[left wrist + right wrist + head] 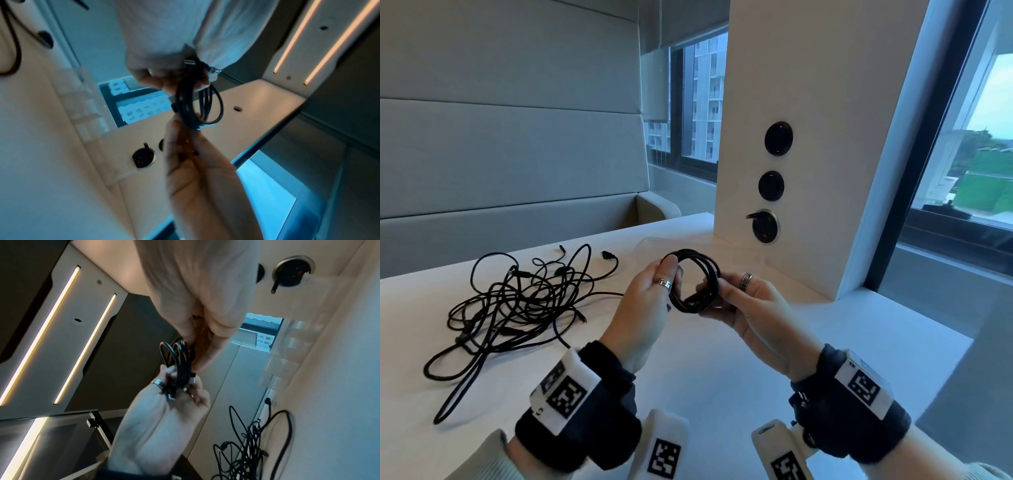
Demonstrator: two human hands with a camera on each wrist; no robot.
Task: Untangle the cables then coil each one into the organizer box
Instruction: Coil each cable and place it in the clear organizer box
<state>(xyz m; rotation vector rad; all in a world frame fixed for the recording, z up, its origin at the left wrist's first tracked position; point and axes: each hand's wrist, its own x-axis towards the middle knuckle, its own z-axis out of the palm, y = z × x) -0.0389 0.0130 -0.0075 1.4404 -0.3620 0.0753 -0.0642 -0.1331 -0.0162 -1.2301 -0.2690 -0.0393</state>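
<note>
I hold a black cable wound into a small coil (695,281) above the white table (688,370), with both hands on it. My left hand (674,274) grips the coil's left side, thumb laid over the top. My right hand (717,287) pinches its right side. In the left wrist view the coil (197,104) hangs between my left hand (185,120) and right hand (185,81). A plug end shows in the right wrist view near the coil (180,360). The tangled cables (517,301) lie left on the table. The clear organizer box (743,255) stands just behind my hands.
A white pillar (808,137) with round black sockets (770,185) rises from the table behind the box. Grey padded panels (517,154) back the far left side. Windows flank the pillar, and the table's right edge (914,318) drops off near it.
</note>
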